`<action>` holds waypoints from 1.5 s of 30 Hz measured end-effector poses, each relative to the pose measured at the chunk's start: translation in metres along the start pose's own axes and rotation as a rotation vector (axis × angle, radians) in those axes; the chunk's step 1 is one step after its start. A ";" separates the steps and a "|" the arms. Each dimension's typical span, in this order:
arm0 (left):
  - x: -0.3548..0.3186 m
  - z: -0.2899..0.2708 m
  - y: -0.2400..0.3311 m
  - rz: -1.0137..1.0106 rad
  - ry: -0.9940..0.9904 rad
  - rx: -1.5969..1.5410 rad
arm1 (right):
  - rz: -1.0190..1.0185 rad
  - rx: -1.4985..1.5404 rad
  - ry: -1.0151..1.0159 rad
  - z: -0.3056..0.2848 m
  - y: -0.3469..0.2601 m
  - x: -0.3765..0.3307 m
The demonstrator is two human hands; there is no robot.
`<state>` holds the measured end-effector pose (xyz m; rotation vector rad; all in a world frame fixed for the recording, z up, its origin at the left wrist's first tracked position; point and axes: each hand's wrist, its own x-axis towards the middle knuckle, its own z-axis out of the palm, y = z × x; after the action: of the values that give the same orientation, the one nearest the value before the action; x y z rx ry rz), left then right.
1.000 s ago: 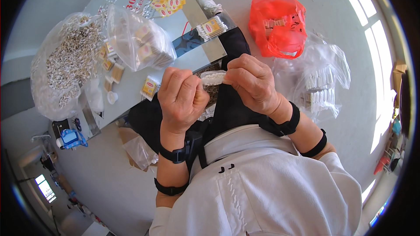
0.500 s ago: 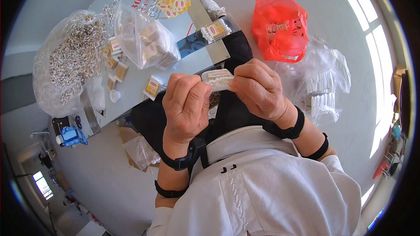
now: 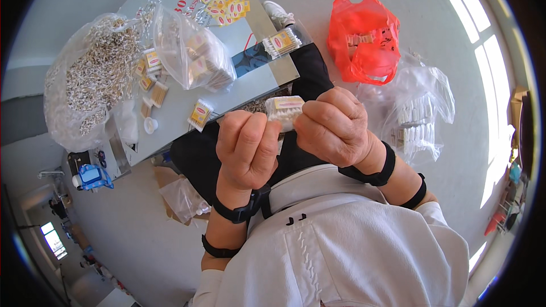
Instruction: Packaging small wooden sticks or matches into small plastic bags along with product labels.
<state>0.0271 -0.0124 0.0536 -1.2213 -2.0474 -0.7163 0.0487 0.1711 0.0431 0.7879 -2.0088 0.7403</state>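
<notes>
Between my two hands is a small cotton swab pack point(image 3: 284, 115), with white tips under clear film and a yellow card along its top. My left hand point(image 3: 247, 146) has its fingers curled at the pack's left end. My right hand point(image 3: 334, 128) pinches the right end, and its fingers cover that corner. Both hands are above my lap, just off the table's near edge. Closest on the table lies another swab pack point(image 3: 200, 114) with a yellow card. A further swab pack point(image 3: 281, 43) rests at the table's right corner.
On the table point(image 3: 162, 136) stand a large clear bag of loose swabs point(image 3: 94, 79), a clear bag of packs point(image 3: 193, 59) and a pile of yellow cards point(image 3: 227, 5). Right, on the floor, are a red plastic bag point(image 3: 364, 40) and a clear bag of white bundles point(image 3: 418, 113).
The pack has tilted so its yellow card shows more plainly. Both hands have shifted slightly toward me, and my left fingers have curled in more tightly.
</notes>
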 end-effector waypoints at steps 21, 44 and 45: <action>-0.024 0.027 -0.003 -0.224 0.045 -0.171 | 0.007 -0.060 -0.049 0.007 -0.007 -0.023; 0.007 0.015 -0.004 -0.027 -0.203 0.011 | 0.260 0.192 -0.088 0.006 0.011 -0.037; 0.007 0.014 -0.004 -0.045 -0.202 0.001 | 0.260 0.192 -0.089 0.005 0.011 -0.037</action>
<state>0.0175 0.0003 0.0494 -1.2954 -2.2449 -0.6343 0.0546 0.1842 0.0066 0.6848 -2.1687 1.0769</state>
